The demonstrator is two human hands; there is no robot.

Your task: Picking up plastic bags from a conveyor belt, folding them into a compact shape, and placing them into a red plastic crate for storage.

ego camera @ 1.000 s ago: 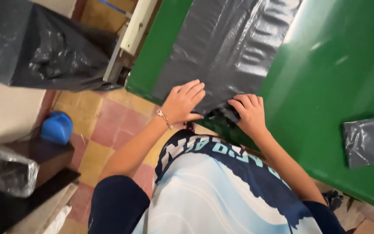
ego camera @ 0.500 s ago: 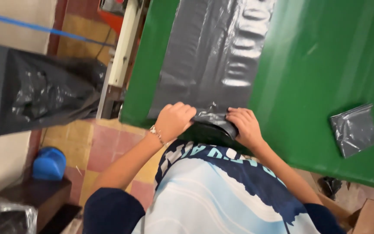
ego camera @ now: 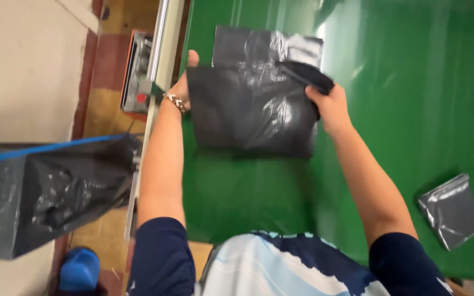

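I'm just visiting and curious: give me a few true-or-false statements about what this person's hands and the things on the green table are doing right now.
1. Both hands hold the black plastic bag. True: the left hand grips its left edge, the right hand its right edge.
2. The table is red. False: it is green.
3. A second folded bag lies on the table by the person's right arm. True.
4. The left wrist is bare. False: it wears a bracelet.
5. The blue object sits on the table. False: it is down on the floor, left of the table.
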